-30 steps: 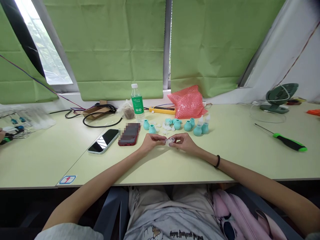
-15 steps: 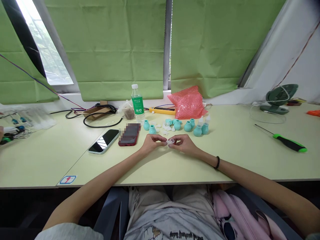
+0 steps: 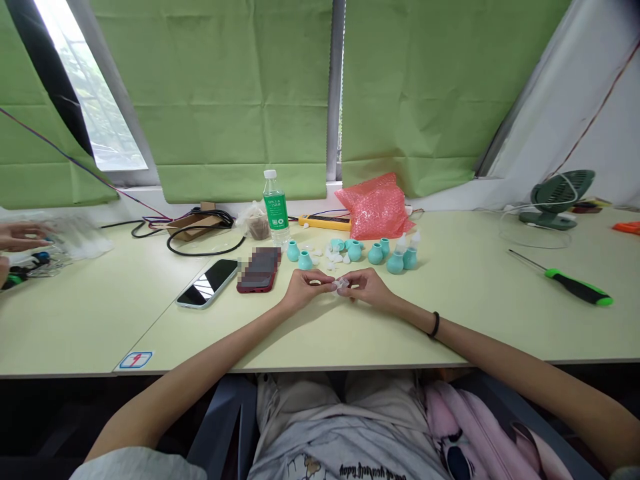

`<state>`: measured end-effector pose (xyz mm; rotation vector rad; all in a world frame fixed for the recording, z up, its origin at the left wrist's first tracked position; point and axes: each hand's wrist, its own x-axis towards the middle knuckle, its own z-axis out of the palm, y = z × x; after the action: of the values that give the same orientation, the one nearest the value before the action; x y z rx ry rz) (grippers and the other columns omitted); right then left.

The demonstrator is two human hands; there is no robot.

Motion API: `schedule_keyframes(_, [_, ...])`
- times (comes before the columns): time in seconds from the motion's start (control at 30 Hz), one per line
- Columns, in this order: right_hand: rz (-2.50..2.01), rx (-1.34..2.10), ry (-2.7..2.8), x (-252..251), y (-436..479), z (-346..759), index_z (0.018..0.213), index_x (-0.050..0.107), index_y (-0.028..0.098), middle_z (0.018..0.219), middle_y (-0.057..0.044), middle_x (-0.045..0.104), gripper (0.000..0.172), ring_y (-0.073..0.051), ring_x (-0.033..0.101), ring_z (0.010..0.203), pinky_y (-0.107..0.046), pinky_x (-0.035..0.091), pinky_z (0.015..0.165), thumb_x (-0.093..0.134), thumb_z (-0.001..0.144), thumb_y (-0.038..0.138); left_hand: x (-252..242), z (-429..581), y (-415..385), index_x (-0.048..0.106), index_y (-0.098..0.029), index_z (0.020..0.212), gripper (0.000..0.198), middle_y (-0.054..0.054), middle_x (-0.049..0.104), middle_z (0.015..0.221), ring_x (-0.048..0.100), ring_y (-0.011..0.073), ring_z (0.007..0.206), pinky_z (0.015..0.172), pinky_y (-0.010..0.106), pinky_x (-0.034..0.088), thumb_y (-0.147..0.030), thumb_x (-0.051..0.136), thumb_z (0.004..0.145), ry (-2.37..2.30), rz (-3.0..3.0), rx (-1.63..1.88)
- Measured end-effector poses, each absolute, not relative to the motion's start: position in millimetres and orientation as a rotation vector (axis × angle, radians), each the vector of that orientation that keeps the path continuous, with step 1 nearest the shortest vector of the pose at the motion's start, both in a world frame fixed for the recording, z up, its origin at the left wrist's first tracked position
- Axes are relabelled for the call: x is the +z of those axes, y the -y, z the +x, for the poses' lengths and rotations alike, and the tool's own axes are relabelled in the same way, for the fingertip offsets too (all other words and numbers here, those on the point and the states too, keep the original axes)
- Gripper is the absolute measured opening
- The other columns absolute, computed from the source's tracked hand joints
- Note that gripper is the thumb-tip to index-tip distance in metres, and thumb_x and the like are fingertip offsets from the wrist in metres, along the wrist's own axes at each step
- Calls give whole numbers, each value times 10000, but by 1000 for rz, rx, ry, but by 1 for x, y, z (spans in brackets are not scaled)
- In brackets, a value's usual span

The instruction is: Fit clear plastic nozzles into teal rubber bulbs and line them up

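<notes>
My left hand [image 3: 303, 287] and my right hand [image 3: 367, 285] rest on the pale green table [image 3: 350, 327] and meet fingertip to fingertip. Both pinch a small clear plastic piece [image 3: 341, 285] between them. Just behind my hands stand several teal rubber bulbs [image 3: 375, 253], two of them with clear nozzles [image 3: 407, 240], among scattered small white parts [image 3: 334, 255]. A black band sits on my right wrist.
Two phones [image 3: 207, 283] lie left of my hands. A green-labelled water bottle [image 3: 276, 208], pink bubble wrap [image 3: 376, 204], black cables [image 3: 200, 233], a fan [image 3: 557, 199] and a green-handled screwdriver [image 3: 575, 287] lie further out. Another person's hand [image 3: 20, 235] is at the far left.
My hands have stayed together on the clear piece, with only small finger movements. The other person's hand has come into view at the far left.
</notes>
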<state>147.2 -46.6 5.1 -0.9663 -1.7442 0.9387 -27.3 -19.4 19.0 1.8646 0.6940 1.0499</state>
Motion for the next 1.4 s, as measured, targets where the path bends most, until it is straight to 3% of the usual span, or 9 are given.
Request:
schedule_keyframes(0.23, [-1004,1100,1674,8,47,148,711,613,112,576,-13,538,304,-75,460,458,-217,422,417,643,543,362,22,-28,30,651,-152,814,257,70,598,737,535,121,644,551,221,418,-342,537,685,-737,2232,1144])
schedule_keyframes(0.47, [-990,1209,1578,13,50,147,704,611,122,531,19,506,317,-66,447,452,-219,417,444,654,520,377,17,-29,31,619,-164,906,259,80,585,744,515,134,699,631,257,415,-293,472,737,-697,2530,1244])
schedule_keyframes(1.4, [-953,1223,1551,8,46,148,723,625,112,532,5,509,233,-68,447,460,-221,430,440,627,595,307,11,-31,31,505,-174,1080,398,68,496,923,476,153,844,750,290,401,-134,426,693,-568,2673,1101])
